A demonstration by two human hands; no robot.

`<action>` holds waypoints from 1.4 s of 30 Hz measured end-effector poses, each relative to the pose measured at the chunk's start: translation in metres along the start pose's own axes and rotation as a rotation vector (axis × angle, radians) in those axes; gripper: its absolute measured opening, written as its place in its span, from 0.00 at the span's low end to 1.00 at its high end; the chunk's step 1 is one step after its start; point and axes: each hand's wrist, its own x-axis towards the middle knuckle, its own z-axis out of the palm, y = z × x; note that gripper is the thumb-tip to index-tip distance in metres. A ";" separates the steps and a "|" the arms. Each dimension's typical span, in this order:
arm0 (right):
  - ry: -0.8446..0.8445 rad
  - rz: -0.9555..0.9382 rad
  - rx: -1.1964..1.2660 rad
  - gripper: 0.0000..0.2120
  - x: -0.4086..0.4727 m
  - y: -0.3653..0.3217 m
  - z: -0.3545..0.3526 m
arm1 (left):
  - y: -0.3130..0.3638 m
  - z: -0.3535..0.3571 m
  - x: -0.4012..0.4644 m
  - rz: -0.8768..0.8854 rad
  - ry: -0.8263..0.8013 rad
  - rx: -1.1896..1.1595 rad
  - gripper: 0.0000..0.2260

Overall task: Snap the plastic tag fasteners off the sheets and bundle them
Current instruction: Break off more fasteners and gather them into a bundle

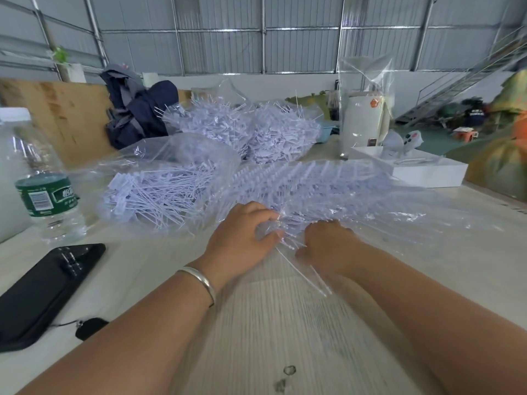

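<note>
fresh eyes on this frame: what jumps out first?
The pale heaps of plastic tag fasteners in clear bags across the table's middle and far side. Next, at near centre, the left hand and right hand both grip the near edge of a fanned-out sheet of fasteners. A green-labelled water bottle and a black phone sit at the left.

At the left edge of the frame, a clear water bottle [47,183] with a green label, upright; lower left, a black phone case [42,292] lying flat; upper left, a dark blue jacket [139,112] heaped against plywood; right of centre, a white box [422,172] near a white canister [363,121] wrapped in clear film
</note>
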 end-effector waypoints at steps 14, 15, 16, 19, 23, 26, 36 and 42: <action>-0.144 -0.145 0.250 0.22 -0.078 -0.006 -0.024 | 0.031 -0.020 -0.007 0.145 0.162 0.097 0.14; -0.126 -0.161 0.273 0.22 -0.084 -0.009 -0.024 | 0.039 -0.022 -0.008 0.224 0.135 0.063 0.08; -0.109 -0.172 0.303 0.22 -0.088 -0.011 -0.023 | 0.046 -0.022 -0.009 0.274 0.062 0.038 0.05; -0.110 -0.164 0.398 0.20 -0.089 -0.010 -0.026 | 0.057 -0.016 -0.014 0.246 -0.197 0.153 0.13; 0.125 -0.123 0.287 0.09 -0.070 0.010 -0.025 | 0.047 -0.014 -0.015 0.123 -0.351 0.290 0.09; 0.158 -0.160 0.146 0.06 -0.057 0.025 -0.017 | 0.042 -0.014 -0.014 0.069 -0.384 0.267 0.14; 0.063 -0.194 -0.144 0.08 -0.050 0.040 -0.006 | 0.050 -0.017 -0.014 -0.021 -0.553 0.001 0.07; -0.158 -0.122 0.019 0.09 -0.059 0.034 -0.023 | 0.048 -0.020 -0.015 -0.013 -0.563 -0.012 0.09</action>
